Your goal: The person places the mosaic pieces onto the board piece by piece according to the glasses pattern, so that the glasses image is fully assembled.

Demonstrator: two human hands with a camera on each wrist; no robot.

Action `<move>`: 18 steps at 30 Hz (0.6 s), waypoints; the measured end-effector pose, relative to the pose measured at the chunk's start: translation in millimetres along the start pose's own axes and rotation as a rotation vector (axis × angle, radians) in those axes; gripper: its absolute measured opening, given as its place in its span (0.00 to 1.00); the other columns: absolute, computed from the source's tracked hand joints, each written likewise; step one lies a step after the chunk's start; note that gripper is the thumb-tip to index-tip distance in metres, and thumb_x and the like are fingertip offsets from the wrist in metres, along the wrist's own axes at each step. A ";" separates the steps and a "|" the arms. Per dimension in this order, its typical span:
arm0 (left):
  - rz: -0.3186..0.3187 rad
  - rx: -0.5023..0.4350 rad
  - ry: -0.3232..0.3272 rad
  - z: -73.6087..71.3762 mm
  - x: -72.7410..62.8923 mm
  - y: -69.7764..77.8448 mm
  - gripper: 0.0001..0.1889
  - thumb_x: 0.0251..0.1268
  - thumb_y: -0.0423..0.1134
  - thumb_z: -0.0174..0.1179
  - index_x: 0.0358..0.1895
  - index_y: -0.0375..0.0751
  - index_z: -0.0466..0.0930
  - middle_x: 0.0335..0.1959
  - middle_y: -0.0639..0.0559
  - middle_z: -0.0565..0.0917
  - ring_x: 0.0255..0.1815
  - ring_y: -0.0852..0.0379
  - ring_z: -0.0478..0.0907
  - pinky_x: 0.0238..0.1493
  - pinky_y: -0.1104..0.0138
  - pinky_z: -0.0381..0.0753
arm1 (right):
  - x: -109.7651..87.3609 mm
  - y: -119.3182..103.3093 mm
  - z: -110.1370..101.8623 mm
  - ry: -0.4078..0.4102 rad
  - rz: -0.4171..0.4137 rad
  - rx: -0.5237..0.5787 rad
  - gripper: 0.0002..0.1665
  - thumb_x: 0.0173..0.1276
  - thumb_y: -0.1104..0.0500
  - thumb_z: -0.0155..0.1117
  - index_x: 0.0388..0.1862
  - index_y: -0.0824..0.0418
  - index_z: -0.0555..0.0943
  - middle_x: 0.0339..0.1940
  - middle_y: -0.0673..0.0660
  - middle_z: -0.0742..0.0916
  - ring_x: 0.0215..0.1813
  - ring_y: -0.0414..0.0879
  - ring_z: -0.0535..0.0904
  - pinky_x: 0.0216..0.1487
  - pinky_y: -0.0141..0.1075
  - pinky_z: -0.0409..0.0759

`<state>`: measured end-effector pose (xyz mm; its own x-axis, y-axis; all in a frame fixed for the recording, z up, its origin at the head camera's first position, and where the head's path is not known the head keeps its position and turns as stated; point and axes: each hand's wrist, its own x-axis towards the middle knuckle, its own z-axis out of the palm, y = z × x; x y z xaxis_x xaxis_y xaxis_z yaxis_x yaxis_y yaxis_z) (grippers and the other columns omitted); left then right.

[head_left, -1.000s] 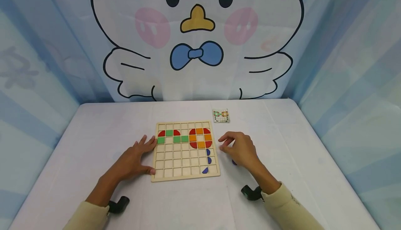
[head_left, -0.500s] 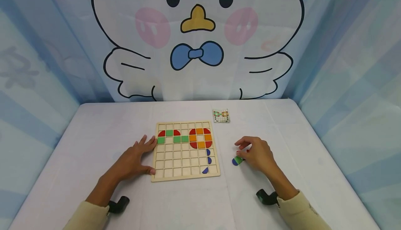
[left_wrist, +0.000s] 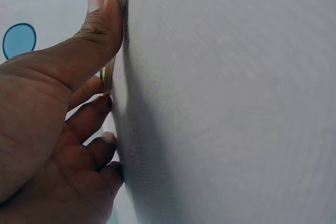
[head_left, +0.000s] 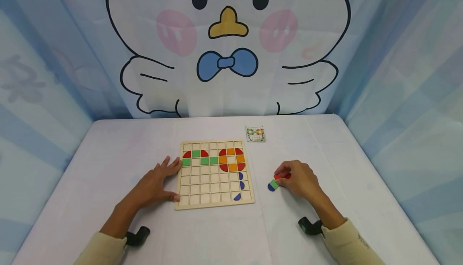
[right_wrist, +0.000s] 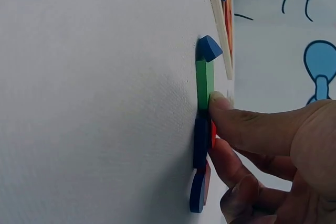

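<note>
On the tabletop (head_left: 108, 156), the one board (head_left: 204, 178) looked partly done: six red pieces (head_left: 224, 167), four green squares (head_left: 204, 160), four orange squares (head_left: 232, 167) and three blue pieces (head_left: 242, 185) laid, many cells bare. The left hand (head_left: 157, 182) lay spread against its left edge. Toward the tabletop's right edge, the right hand (head_left: 298, 178) pinched a loose red piece (head_left: 277, 177) beside others, partly hidden, apparently left to place.

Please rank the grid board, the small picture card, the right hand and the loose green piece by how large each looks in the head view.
Largest to smallest:
1. Grid board
2. Right hand
3. Small picture card
4. Loose green piece, partly hidden
</note>
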<state>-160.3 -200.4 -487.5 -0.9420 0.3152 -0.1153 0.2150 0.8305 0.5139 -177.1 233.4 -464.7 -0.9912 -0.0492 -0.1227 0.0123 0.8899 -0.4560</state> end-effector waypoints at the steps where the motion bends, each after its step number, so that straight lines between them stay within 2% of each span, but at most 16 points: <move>1: 0.000 0.000 0.000 -0.1 -0.2 0.2 0.61 0.45 0.54 0.85 0.84 0.43 0.60 0.86 0.42 0.59 0.88 0.30 0.48 0.81 0.30 0.54 | 0.6 0.0 -0.1 -0.002 0.004 -0.002 0.10 0.62 0.57 0.83 0.41 0.52 0.91 0.33 0.49 0.89 0.41 0.46 0.82 0.38 0.38 0.78; 9: -0.008 -0.003 -0.001 -0.5 -0.9 1.1 0.61 0.45 0.54 0.85 0.84 0.44 0.60 0.86 0.42 0.59 0.88 0.29 0.48 0.80 0.29 0.55 | 3.4 -0.8 -1.7 -0.028 0.023 0.045 0.13 0.60 0.58 0.85 0.36 0.53 0.85 0.30 0.50 0.86 0.37 0.46 0.79 0.36 0.37 0.73; 14: -0.013 -0.001 -0.002 0.0 -1.2 0.8 0.62 0.45 0.54 0.85 0.84 0.45 0.59 0.86 0.42 0.59 0.88 0.28 0.48 0.80 0.28 0.55 | 2.9 -3.1 -1.5 -0.030 -0.024 0.092 0.11 0.63 0.58 0.83 0.40 0.52 0.87 0.29 0.51 0.83 0.33 0.46 0.76 0.32 0.35 0.72; 18: -0.016 -0.005 -0.004 -1.1 -1.4 1.5 0.62 0.44 0.54 0.85 0.84 0.45 0.59 0.86 0.43 0.59 0.87 0.28 0.48 0.80 0.28 0.55 | 1.1 -9.2 0.8 -0.017 -0.059 0.122 0.10 0.64 0.58 0.82 0.39 0.52 0.86 0.28 0.50 0.83 0.32 0.45 0.75 0.30 0.34 0.72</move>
<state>-158.9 -200.1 -485.6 -0.9444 0.3033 -0.1271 0.1982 0.8334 0.5160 -178.2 224.8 -461.4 -0.9883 -0.1084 -0.1071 -0.0289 0.8233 -0.5668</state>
